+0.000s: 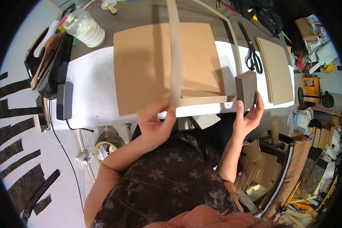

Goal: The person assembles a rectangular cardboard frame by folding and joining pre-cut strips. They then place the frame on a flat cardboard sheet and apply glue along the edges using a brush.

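My left hand (155, 121) pinches the near left corner of an open rectangular frame (175, 53) made of thin tan strips, held up above the table. Between the fingertips and thumb of my right hand (249, 118) is a grey-brown rectangular block (246, 88), at the frame's near right corner. Whether the block presses on the strip or only sits beside it, I cannot tell. Behind the frame a large tan cardboard sheet (142, 68) lies flat on white paper (91, 83). Black-handled scissors (251, 57) rest to the right of the frame.
A stack of tan boards (275, 70) lies at the table's right. Far left stand a clear jar of white stuff (88, 30) and a black bag (51, 57) beside a black power adapter (64, 100) with a cable. Cardboard offcuts (260, 167) fill a bin below right.
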Demonstrator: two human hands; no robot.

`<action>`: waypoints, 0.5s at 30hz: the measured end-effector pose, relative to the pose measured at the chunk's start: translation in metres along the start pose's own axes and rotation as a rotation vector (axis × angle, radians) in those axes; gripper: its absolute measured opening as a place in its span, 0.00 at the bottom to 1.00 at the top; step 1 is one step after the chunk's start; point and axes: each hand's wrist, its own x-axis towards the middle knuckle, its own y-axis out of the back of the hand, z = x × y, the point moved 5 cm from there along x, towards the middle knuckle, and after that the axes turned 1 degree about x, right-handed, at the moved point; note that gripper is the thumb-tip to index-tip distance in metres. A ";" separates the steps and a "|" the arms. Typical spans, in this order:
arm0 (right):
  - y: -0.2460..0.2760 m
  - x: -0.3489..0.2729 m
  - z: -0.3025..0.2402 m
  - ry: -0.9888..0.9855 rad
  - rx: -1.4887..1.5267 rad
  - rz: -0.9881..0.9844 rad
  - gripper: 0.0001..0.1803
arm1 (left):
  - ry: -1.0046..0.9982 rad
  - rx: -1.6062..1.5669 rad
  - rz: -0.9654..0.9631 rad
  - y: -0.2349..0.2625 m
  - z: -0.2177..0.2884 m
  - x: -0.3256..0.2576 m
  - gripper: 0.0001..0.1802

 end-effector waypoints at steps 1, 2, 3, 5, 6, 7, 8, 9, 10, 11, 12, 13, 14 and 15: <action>0.004 0.001 -0.003 0.017 0.012 0.033 0.35 | -0.047 -0.065 0.084 0.004 0.006 0.013 0.08; 0.007 0.001 -0.005 0.000 0.057 0.073 0.35 | -0.027 -0.164 0.157 0.006 0.011 0.025 0.08; 0.010 0.003 -0.008 0.009 0.080 0.090 0.35 | -0.036 -0.151 0.127 0.008 0.020 0.039 0.07; 0.016 0.005 -0.014 0.025 0.108 0.115 0.34 | -0.093 -0.150 0.116 0.014 0.041 0.069 0.06; 0.019 0.006 -0.017 0.033 0.109 0.128 0.34 | -0.142 -0.163 0.134 0.015 0.053 0.086 0.06; 0.022 0.006 -0.021 0.049 0.097 0.146 0.33 | -0.193 -0.176 0.151 0.017 0.064 0.101 0.06; 0.026 0.006 -0.024 0.062 0.093 0.158 0.33 | -0.214 -0.226 0.159 0.018 0.075 0.114 0.06; 0.029 0.006 -0.027 0.070 0.101 0.166 0.32 | -0.232 -0.274 0.163 0.019 0.085 0.125 0.06; 0.032 0.006 -0.030 0.086 0.099 0.180 0.32 | -0.235 -0.324 0.165 0.020 0.094 0.133 0.07; 0.035 0.006 -0.031 0.089 0.129 0.187 0.32 | -0.200 -0.357 0.181 0.019 0.100 0.140 0.07; 0.038 0.006 -0.033 0.101 0.153 0.196 0.31 | -0.213 -0.361 0.152 0.019 0.108 0.145 0.07; 0.042 0.007 -0.035 0.105 0.149 0.206 0.30 | -0.223 -0.376 0.117 0.017 0.114 0.149 0.07; 0.045 0.006 -0.037 0.126 0.141 0.223 0.30 | -0.213 -0.387 0.089 0.015 0.119 0.152 0.07; 0.048 0.006 -0.039 0.143 0.147 0.236 0.30 | -0.228 -0.366 0.075 0.013 0.124 0.153 0.07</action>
